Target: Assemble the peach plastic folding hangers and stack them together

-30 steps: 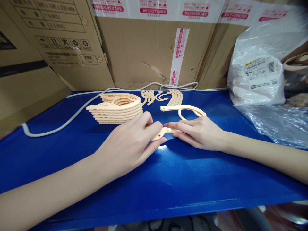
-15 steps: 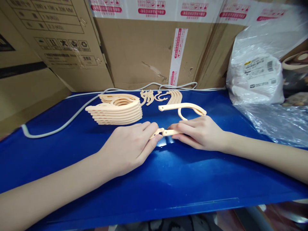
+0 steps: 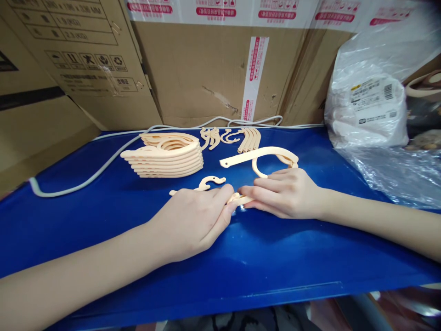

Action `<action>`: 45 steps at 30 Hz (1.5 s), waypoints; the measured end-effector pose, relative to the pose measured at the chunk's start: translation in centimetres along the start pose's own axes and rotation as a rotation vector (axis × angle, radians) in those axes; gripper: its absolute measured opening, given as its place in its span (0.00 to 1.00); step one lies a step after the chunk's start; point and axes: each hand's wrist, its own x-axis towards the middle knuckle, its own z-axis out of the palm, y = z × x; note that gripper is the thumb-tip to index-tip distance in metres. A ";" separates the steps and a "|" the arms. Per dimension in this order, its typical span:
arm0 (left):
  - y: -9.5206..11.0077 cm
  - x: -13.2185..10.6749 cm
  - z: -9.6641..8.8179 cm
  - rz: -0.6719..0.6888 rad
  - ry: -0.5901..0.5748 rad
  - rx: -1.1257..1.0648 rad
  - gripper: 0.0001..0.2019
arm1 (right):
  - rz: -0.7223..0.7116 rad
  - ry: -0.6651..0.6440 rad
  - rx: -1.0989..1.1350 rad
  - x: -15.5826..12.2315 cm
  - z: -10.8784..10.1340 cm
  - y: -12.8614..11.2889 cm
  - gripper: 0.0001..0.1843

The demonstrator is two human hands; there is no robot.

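Observation:
Both hands meet at the middle of the blue table (image 3: 103, 220) over peach plastic hanger parts. My left hand (image 3: 193, 218) is closed on one hanger piece whose hook end (image 3: 208, 182) sticks up behind its fingers. My right hand (image 3: 285, 193) is closed on a second curved hanger arm (image 3: 257, 156) that arches up behind it. The two pieces touch at a joint (image 3: 237, 198) between my fingertips. A stack of folded peach hangers (image 3: 165, 156) lies behind my left hand.
Loose hooks (image 3: 211, 137) and a small bundle of arms (image 3: 250, 139) lie at the table's back. A white cable (image 3: 89, 177) runs along the back left. Cardboard boxes (image 3: 206, 69) wall the rear. A clear plastic bag (image 3: 372, 110) sits at right.
The piece in my left hand has swung so its hook end now shows above my fingers. The arm in my right hand has tilted up and shifted slightly left. Both hands stay together.

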 end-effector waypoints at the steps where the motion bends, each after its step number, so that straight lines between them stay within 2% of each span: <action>1: 0.0 0.0 0.0 0.000 0.003 0.006 0.16 | 0.003 0.005 0.002 0.1 0.0 0.0 0.17; 6: -0.1 0.1 -0.1 -0.015 0.020 0.076 0.14 | 0.052 -0.010 0.043 0.2 0.1 -0.1 0.17; 11: -0.5 0.2 0.3 -0.063 -0.056 0.142 0.12 | 0.075 -0.059 0.093 0.1 0.4 -0.1 0.18; 20: -0.7 0.7 0.2 -0.083 -0.107 0.138 0.11 | 0.122 -0.138 0.183 0.0 0.5 0.1 0.19; 28: -0.8 0.3 0.5 0.027 0.023 0.374 0.12 | 0.138 -0.140 0.229 0.0 0.5 0.2 0.20; 34: -0.6 0.3 0.1 0.109 0.104 0.476 0.15 | 0.198 -0.232 0.356 0.1 0.5 0.3 0.21; 41: -0.6 0.0 -0.1 0.143 0.087 0.584 0.17 | 0.285 -0.333 0.499 0.7 0.3 0.1 0.20; 45: -0.8 0.0 0.1 0.187 0.129 0.600 0.16 | 0.305 -0.348 0.555 0.8 0.4 0.1 0.19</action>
